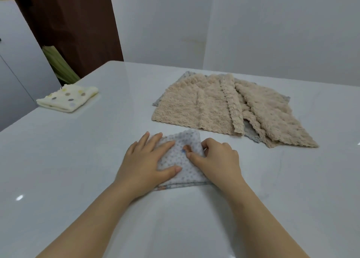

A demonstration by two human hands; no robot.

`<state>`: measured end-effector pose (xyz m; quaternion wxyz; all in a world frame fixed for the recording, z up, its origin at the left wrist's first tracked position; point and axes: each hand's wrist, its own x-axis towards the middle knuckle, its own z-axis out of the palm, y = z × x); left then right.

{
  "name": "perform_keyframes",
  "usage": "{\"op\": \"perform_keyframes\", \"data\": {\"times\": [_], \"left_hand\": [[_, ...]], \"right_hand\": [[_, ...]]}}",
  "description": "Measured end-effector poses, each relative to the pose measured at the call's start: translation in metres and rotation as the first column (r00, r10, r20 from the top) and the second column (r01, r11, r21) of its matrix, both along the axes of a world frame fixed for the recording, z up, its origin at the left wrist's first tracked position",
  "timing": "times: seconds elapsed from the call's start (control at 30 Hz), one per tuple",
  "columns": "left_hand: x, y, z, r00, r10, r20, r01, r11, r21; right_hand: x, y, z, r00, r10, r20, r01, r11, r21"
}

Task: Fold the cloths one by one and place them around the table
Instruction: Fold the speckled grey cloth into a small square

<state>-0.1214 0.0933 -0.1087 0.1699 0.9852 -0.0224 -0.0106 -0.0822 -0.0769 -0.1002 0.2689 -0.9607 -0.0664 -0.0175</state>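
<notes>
A: What's the setting?
B: Pale walls, a dark brown curtain (pixel 74 24) in the upper left of the frame, and a glossy white desk (pixel 78 160) filling the lower half.
A: And the cloth being folded?
B: The pale dotted cloth (pixel 182 159) lies at centre frame, partly folded. The left hand (pixel 148 160) presses flat on it, fingers straight and spread. The right hand (pixel 218 158) pinches its right side with curled fingers.
A: The others?
B: A folded cream spotted cloth (pixel 67 98) sits at the desk's left edge. Loose beige cloths (pixel 194 105) overlap at right of frame, over a grey cloth (pixel 251 134).
</notes>
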Motion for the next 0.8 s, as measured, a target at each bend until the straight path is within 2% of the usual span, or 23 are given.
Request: {"op": "perform_keyframes", "data": {"times": [0.07,0.13,0.27,0.33,0.43,0.5,0.6,0.7,0.73,0.8], "left_hand": [[-0.004,-0.003,0.003,0.993,0.112,0.047,-0.107,0.99,-0.09],[-0.011,-0.008,0.009,0.966,0.256,0.032,-0.251,0.963,-0.1],[-0.021,-0.024,0.032,0.858,0.475,-0.195,-0.495,0.866,-0.067],[-0.021,-0.028,0.043,0.802,0.516,-0.301,-0.558,0.826,-0.072],[-0.021,-0.032,0.057,0.748,0.464,-0.474,-0.56,0.825,-0.077],[-0.02,-0.035,0.063,0.736,0.391,-0.552,-0.573,0.795,-0.201],[-0.023,-0.047,0.069,0.753,0.268,-0.601,-0.627,0.568,-0.533],[-0.025,-0.072,0.071,0.746,0.232,-0.624,-0.661,0.369,-0.653],[-0.025,-0.084,0.07,0.75,0.247,-0.613,-0.66,0.327,-0.677],[-0.025,-0.106,0.067,0.77,0.301,-0.563,-0.637,0.305,-0.708]], "right_hand": [[-0.005,-0.003,0.002,1.0,-0.005,-0.02,0.005,1.0,0.008],[-0.01,-0.004,0.007,0.998,-0.006,-0.064,0.008,0.999,0.04],[-0.017,-0.007,0.023,0.979,-0.007,-0.203,0.017,0.999,0.048],[-0.022,-0.006,0.029,0.97,-0.015,-0.241,0.033,0.997,0.073],[-0.033,-0.008,0.036,0.953,0.006,-0.302,0.066,0.972,0.225],[-0.04,-0.013,0.042,0.927,0.03,-0.374,0.105,0.936,0.337],[-0.044,-0.031,0.05,0.884,0.029,-0.466,0.221,0.853,0.473],[-0.044,-0.058,0.052,0.843,0.037,-0.536,0.326,0.758,0.564],[-0.043,-0.07,0.052,0.831,0.045,-0.554,0.356,0.722,0.593],[-0.042,-0.095,0.054,0.807,0.083,-0.584,0.411,0.631,0.658]]}}
